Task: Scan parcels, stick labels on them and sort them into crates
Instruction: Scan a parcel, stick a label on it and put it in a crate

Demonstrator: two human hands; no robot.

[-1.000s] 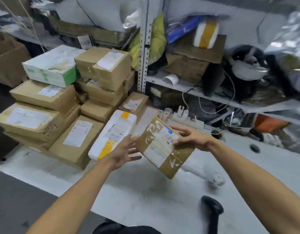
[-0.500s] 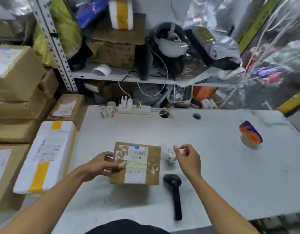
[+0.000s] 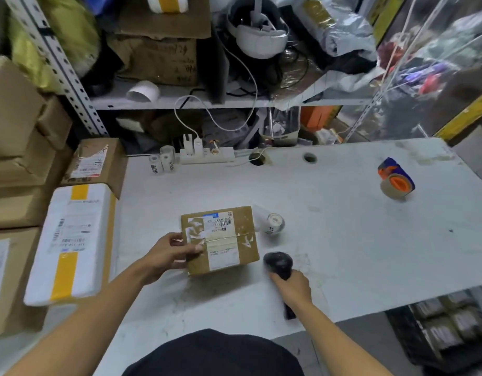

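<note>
1. Far left, I see stacked parcels (image 3: 71,240) along the table (image 3: 343,253) edge, well apart from the work at hand.
2. My left hand (image 3: 170,252) grips the left edge of the small cardboard parcel (image 3: 220,240), thumb on top, pinning it flat on the table with its label (image 3: 222,241) facing up.
3. That label runs front to back down the middle of the parcel, and its barcode sits at the far end, away from me.
4. Just beside the parcel's far right corner lies a roll of labels (image 3: 273,223) on its side.
5. My right hand (image 3: 292,290) is curled around the handle of the black scanner (image 3: 279,263), whose head sits just off the parcel's near right corner.
6. I judge the scan turns on this: the barcode lies forward and left of the scanner head, so the right hand must lift and aim that way while the left holds the parcel.
</note>
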